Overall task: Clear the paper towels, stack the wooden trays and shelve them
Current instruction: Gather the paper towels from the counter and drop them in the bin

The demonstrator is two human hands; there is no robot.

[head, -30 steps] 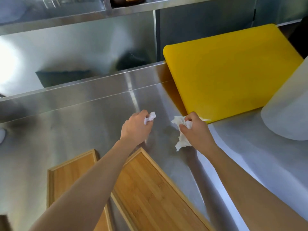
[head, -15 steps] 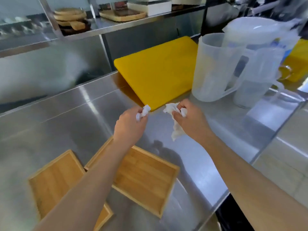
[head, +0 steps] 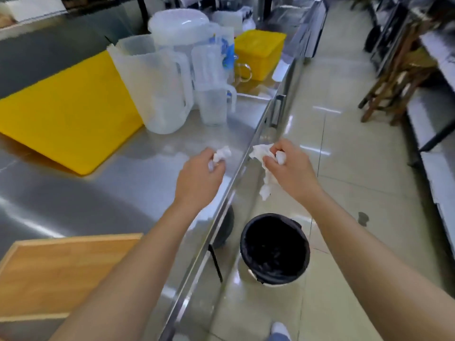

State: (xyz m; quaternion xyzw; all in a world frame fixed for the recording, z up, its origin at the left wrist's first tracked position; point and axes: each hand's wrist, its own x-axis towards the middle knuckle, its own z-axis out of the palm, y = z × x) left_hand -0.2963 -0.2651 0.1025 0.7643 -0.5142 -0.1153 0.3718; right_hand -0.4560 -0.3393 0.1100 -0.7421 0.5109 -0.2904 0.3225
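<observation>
Left hand [head: 200, 178] closed on small paper wad [head: 219, 155] above steel counter [head: 103, 200] edge; right hand [head: 290, 168] pinching larger crumpled towel [head: 264, 173] past edge. Black bin [head: 275, 249] below on floor (open-topped). Bring both hands directly over bin before release. Wooden tray [head: 61, 271] on counter.

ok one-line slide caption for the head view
Both hands, left and right, hold crumpled white paper towels above a black-lined round bin.

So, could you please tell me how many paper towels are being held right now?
2: a small wad in the left hand at, and a larger one dangling from the right hand at.
</observation>
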